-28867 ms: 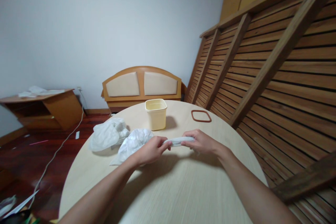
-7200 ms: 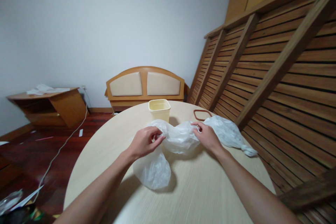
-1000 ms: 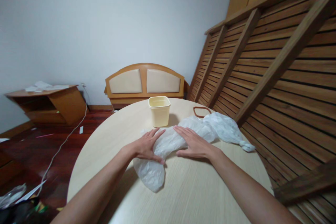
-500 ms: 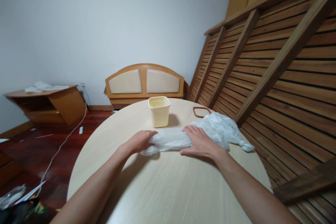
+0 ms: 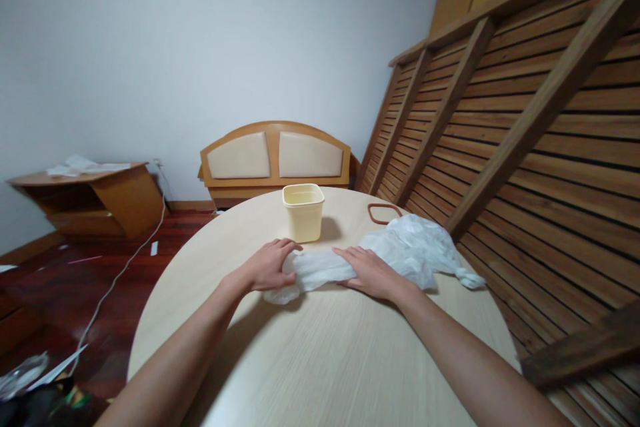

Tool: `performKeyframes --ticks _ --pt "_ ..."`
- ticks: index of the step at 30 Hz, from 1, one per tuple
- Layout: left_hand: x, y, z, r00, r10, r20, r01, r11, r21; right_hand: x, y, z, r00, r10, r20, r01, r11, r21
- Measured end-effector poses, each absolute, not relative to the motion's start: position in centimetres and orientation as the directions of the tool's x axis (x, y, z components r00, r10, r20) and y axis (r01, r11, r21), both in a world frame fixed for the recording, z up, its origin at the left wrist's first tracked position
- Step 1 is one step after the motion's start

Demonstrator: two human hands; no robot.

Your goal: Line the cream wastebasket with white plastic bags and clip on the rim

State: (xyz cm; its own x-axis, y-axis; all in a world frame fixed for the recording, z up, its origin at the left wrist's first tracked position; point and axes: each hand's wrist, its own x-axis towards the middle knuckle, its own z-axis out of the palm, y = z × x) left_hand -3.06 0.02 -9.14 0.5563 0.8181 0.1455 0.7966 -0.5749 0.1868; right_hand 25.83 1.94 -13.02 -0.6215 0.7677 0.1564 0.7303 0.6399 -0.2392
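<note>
A crumpled, whitish plastic bag (image 5: 324, 268) lies across the round table, narrow between my hands and bulging at the right, where its end is knotted. My left hand (image 5: 273, 265) rests on the bag's left end, thumb and fingers apart. Over the narrow part lies my right hand (image 5: 367, 271), its fingers stretched out and touching the plastic. Just behind the bag stands a cream plastic bin (image 5: 304, 213), upright with its top open. A brown rectangular ring (image 5: 371, 215) lies to the right of the bin, behind the bag.
The pale round table (image 5: 320, 360) fills the foreground. Large wooden slats (image 5: 565, 167) lean along the right side. Behind are a headboard (image 5: 275, 180) and, at left, a low cabinet (image 5: 125, 203) with papers. A cable (image 5: 117, 277) crosses the floor.
My right hand has moved slightly left along the bag. My left hand has shifted a little, its thumb now lying further from the fingers. The bin and ring have stayed in place.
</note>
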Motion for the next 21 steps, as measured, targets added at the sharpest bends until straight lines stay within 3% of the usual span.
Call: performKeyframes --ticks 4,11,21 --pt "-1.2 -0.8 -9.6 0.622 0.729 0.285 0.695 -0.682 0.228 25.3 1.5 -12.3 -0.642 0.748 0.170 0.717 0.664 -0.213" --pt "-0.1 -0.1 -13.0 0.590 0.795 0.144 0.778 -0.607 0.161 25.6 1.1 -11.5 -0.709 0.694 0.123 0.623 0.699 -0.351" --pt "-1.7 1.1 -12.3 0.602 0.791 0.104 0.788 -0.611 0.083 26.8 1.7 -11.8 -0.677 0.731 0.086 0.693 0.673 -0.258"
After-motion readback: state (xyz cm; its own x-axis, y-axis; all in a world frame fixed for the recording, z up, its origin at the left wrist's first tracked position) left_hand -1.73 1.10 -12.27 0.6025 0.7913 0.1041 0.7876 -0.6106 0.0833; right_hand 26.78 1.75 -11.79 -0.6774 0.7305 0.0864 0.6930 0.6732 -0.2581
